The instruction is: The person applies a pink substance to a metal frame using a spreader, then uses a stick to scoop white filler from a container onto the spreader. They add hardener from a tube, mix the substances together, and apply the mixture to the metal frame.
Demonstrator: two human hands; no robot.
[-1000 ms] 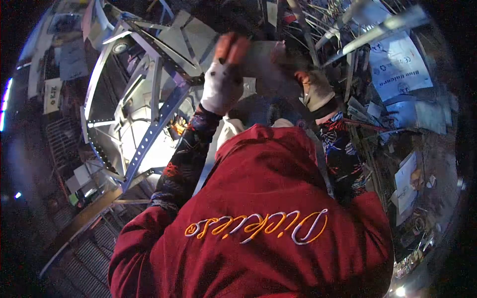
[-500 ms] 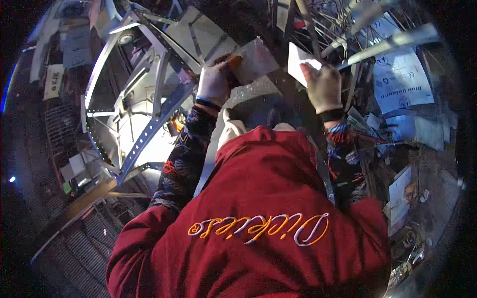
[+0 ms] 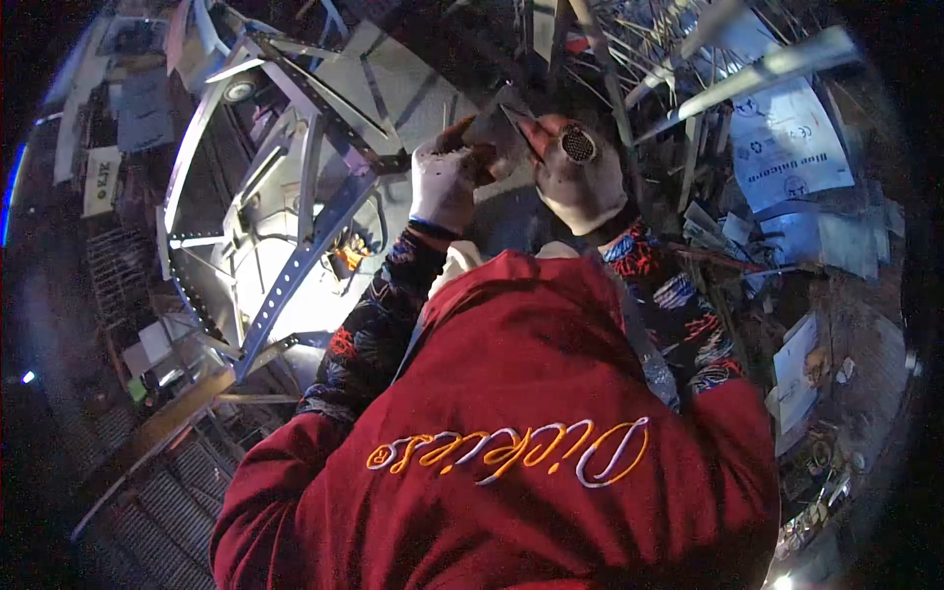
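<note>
Both hands wear pale gloves with bare fingertips. My left hand [image 3: 444, 187] is closed on the near edge of a thin, greyish, see-through sheet [image 3: 500, 147]. Just right of it, my right hand [image 3: 582, 185] pinches a thin flat piece [image 3: 513, 102] that meets or overlaps the sheet; where one ends and the other begins cannot be made out. A round part with a dark perforated face [image 3: 578, 147] shows against the right hand's fingers. How it is held is unclear.
An angular metal frame [image 3: 285, 280] with a perforated bar and a bright glow inside stands at left. Metal bars [image 3: 767, 74] and thin rods reach in at upper right. Below them hang printed white bags [image 3: 792, 147]. A wooden beam [image 3: 187, 398] lies at lower left.
My right hand has moved left, close to my left hand, and turned, so the round perforated part now shows. The bright white piece it held now appears thin and dark. My left hand moved slightly right.
</note>
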